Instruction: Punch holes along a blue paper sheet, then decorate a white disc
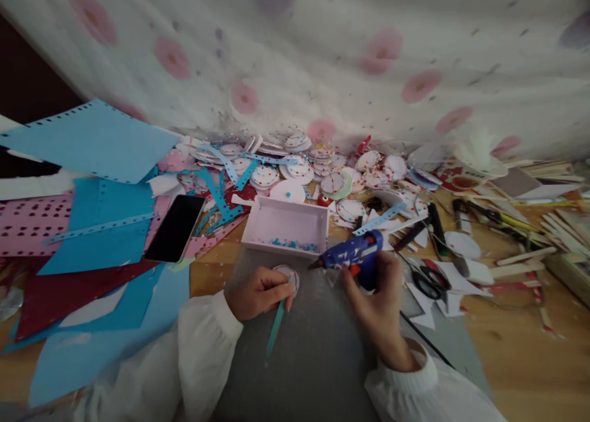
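Note:
My left hand (259, 294) pinches a small round white paper disc (294, 279) together with a narrow teal strip (275, 332) that hangs down toward me. Both are above the grey mat (304, 360). In my right hand (380, 308) is a blue glue gun (353, 252), its dark nozzle pointing left toward the disc but apart from it. My right fingers wrap round the handle, by the orange trigger. Just beyond the hands stands a shallow white box (290, 216) with small blue bits (295, 245) along its near side.
A phone (175, 228) lies left, beside blue paper sheets (96, 225). Decorated paper discs (265, 175) are heaped along the back by the floral curtain (322, 59). Black scissors (429, 282), paper scraps and wooden sticks (523, 262) lie right. A black cord (426, 339) trails at my right wrist.

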{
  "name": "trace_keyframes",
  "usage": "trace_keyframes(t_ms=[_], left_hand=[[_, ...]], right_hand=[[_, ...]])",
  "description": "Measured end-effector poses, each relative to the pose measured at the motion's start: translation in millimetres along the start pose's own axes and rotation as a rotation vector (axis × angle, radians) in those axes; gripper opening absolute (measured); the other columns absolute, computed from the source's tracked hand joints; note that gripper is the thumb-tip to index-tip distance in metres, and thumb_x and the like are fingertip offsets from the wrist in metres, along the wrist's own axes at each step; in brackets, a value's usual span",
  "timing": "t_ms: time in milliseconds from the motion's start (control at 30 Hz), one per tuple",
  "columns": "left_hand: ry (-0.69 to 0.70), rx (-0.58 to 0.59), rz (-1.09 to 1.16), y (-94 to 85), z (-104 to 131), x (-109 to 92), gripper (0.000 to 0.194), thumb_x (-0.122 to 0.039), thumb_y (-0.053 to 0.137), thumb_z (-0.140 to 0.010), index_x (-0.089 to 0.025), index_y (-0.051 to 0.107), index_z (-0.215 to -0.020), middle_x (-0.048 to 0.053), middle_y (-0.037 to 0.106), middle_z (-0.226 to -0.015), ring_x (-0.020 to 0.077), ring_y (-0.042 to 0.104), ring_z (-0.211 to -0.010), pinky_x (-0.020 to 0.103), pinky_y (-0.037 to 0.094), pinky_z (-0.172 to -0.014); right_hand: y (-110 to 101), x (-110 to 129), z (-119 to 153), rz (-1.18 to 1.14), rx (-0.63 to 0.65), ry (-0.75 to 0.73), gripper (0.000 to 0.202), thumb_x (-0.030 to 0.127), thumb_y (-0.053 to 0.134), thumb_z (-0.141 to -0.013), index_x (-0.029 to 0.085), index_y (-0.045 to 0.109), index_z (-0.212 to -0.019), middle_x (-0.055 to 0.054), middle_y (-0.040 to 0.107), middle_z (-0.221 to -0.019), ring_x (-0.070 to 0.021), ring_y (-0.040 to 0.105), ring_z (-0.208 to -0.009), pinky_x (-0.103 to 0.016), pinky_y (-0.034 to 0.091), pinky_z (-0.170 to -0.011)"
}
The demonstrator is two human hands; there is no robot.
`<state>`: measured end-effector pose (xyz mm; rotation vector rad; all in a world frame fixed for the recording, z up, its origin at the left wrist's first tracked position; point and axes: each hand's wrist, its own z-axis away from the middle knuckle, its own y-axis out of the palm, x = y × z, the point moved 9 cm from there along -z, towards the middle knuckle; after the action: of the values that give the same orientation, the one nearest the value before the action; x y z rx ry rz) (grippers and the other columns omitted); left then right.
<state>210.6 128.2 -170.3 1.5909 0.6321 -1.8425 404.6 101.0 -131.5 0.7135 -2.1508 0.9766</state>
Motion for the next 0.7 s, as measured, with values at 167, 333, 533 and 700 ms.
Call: trace_keyframes(t_ms=[167, 333, 533, 700], left_hand=[[-0.023, 0.011, 0.020, 1.2, -0.6, 2.7, 0.052, -0.056, 0.052, -0.088, -0.016, 0.056, -0.055, -0.006, 0.035, -0.040, 0.0062, 0.031, -0.035, 0.021, 0.021, -0.038], [-0.062, 0.020, 0.039, 1.3, -0.3, 10.0, 0.053, -0.058, 0.051, -0.088, -0.016, 0.057, -0.057, -0.006, 0.035, -0.041, 0.0062, 0.031, -0.036, 0.021, 0.020, -0.037], [-0.078, 0.025, 0.008, 1.5, -0.6, 11.0, 0.050, -0.055, 0.051, -0.089, -0.016, 0.058, -0.058, -0.006, 0.036, -0.041, 0.0062, 0.032, -0.036, 0.020, 0.021, -0.037], [-0.056, 0.018, 0.009, 1.8, -0.6, 9.4, 0.046, -0.048, 0.052, -0.090, -0.016, 0.058, -0.058, -0.005, 0.037, -0.042, 0.0063, 0.032, -0.036, 0.021, 0.020, -0.037]], right_hand=[[1.6, -8.4, 16.9, 0.057, -0.031, -0.059, 0.043, 0.030, 0.070, -0.076, 0.022, 0.048, -0.112, 0.000, 0.048, -0.089, -0.0148, 0.047, -0.071, -0.030, 0.043, -0.061], [-0.2, -15.1, 18.7, 0.069, -0.008, -0.044, 0.042, 0.028, 0.070, -0.077, 0.022, 0.048, -0.112, -0.001, 0.049, -0.090, -0.0144, 0.048, -0.069, -0.030, 0.042, -0.060], [3.4, -10.6, 19.8, 0.063, 0.012, -0.073, 0.043, 0.024, 0.069, -0.077, 0.023, 0.047, -0.114, -0.001, 0.049, -0.090, -0.0149, 0.049, -0.070, -0.032, 0.043, -0.063], [2.7, -5.6, 19.3, 0.078, 0.011, -0.108, 0.043, 0.022, 0.068, -0.078, 0.023, 0.047, -0.116, -0.002, 0.051, -0.092, -0.0143, 0.049, -0.069, -0.031, 0.044, -0.062]])
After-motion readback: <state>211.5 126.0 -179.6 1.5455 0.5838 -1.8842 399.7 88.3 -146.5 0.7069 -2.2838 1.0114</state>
